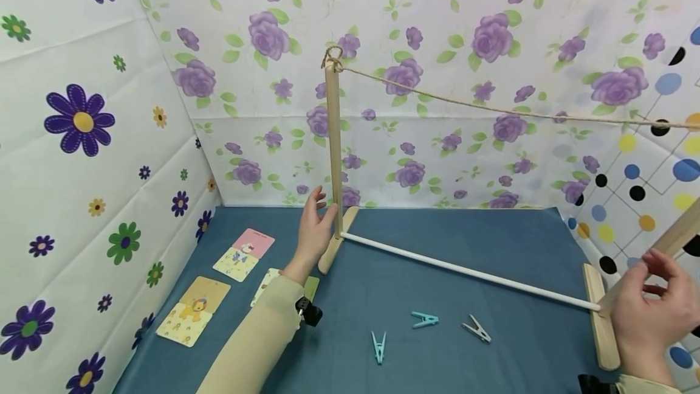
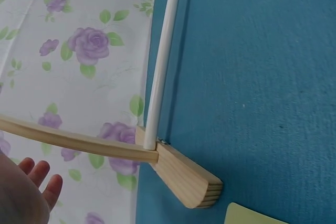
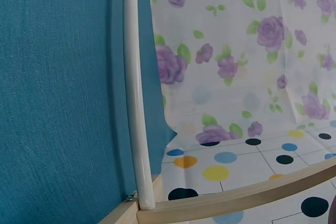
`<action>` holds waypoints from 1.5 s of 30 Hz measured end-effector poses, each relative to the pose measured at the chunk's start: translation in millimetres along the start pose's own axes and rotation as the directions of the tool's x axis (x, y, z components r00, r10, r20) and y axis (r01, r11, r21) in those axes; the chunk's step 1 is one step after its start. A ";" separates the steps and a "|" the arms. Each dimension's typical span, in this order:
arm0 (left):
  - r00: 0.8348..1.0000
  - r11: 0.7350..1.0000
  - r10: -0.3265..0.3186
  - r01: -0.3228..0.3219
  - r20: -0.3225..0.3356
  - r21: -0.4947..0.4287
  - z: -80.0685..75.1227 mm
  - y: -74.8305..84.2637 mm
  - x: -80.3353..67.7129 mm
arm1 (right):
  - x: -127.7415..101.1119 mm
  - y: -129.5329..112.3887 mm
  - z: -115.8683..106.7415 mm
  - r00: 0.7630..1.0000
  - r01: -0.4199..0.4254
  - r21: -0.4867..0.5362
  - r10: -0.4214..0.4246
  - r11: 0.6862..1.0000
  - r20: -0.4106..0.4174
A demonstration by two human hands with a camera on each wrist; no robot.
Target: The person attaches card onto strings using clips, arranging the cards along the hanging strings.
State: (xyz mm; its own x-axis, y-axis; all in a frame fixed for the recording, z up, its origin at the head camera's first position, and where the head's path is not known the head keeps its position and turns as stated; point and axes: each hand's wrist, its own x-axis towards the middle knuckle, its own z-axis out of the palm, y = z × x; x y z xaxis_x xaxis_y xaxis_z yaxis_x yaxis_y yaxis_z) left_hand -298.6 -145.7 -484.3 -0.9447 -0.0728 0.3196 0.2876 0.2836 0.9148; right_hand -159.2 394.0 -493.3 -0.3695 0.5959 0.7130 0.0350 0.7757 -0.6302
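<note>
Three clothes pegs lie nearest on the blue cloth [image 1: 437, 248]: two teal pegs [image 1: 378, 346] and a grey peg [image 1: 476, 328]. At the right edge the right hand [image 1: 653, 303] has its fingers curled around the right wooden post [image 1: 675, 236], beside its foot. Picture cards [image 1: 192, 311] lie at the left. Farther back, the left hand [image 1: 314, 230] rests against the left wooden post [image 1: 333, 138] with fingers relaxed and straight. A white rod [image 1: 465, 270] joins both feet; twine [image 1: 492, 108] runs from the left post's top
</note>
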 end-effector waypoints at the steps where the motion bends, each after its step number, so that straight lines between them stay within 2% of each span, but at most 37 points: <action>1: 1.000 1.000 -0.002 0.002 0.002 0.000 0.7 0.3 0.9 | -0.1 0.7 -0.7 1.000 -0.015 0.000 0.015 1.000 0.002; 14: 0.997 0.997 -0.046 0.049 0.054 -0.052 6.8 12.2 12.3 | 1.8 10.4 -2.5 0.989 -0.148 0.026 0.147 0.989 0.031; 20: 0.997 0.994 -0.051 0.056 0.061 -0.090 10.4 14.8 17.0 | 5.6 10.3 2.2 0.961 -0.255 0.037 0.249 0.966 0.122; 27: 0.994 0.992 -0.089 0.094 0.062 -0.084 16.6 10.8 19.7 | 4.3 15.0 9.0 0.957 -0.266 0.102 0.251 0.959 0.144; 32: 0.995 0.993 -0.077 0.081 0.060 -0.080 20.1 7.8 21.1 | 4.1 16.4 11.5 0.948 -0.293 0.118 0.273 0.949 0.162; 45: 0.993 0.994 -0.089 0.093 0.080 -0.055 18.9 4.7 23.6 | 4.8 23.4 14.3 0.940 -0.314 0.054 0.302 0.948 0.157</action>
State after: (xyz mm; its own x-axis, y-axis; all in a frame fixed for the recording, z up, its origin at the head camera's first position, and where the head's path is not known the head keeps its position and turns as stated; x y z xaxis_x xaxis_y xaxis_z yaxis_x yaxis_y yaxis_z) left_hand -322.5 -128.0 -477.1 -0.9761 -0.0210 0.2163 0.2063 0.2229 0.9528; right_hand -173.4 412.1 -509.0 -0.4824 0.7622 0.4317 0.0994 0.5373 -0.8375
